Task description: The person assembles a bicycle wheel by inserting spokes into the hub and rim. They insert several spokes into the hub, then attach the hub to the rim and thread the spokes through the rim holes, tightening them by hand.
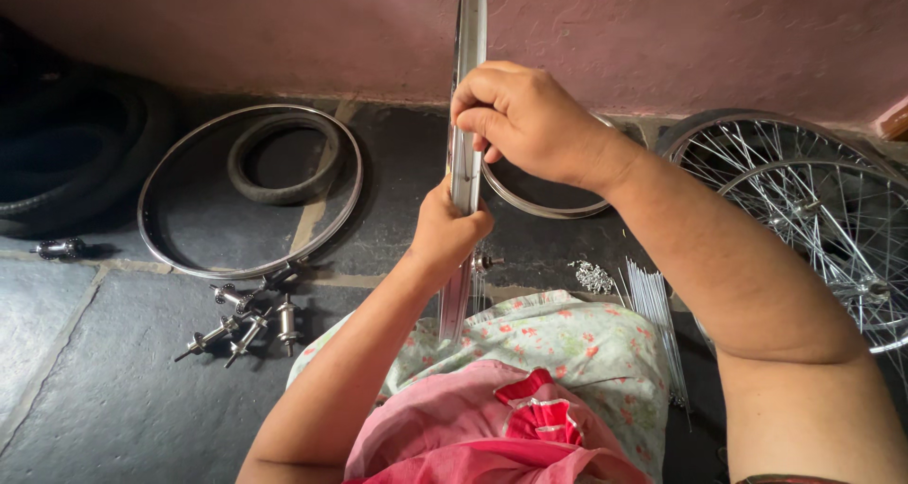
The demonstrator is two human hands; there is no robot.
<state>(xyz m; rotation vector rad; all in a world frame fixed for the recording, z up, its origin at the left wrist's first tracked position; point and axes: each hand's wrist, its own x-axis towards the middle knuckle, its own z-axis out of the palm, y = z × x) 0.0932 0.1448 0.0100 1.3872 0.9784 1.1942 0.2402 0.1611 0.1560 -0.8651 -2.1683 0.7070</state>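
Left hand grips upright wheel rim at center; right hand pinches it higher up. Bare rim and hubs at 9 o'clock, spoked wheels at 3, spokes at 4.

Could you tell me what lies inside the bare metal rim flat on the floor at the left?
Inside the flat rim lies a dark rubber tyre strip, curled into a loop on the stone floor. Nothing covers it; the floor inside the loop shows bare.
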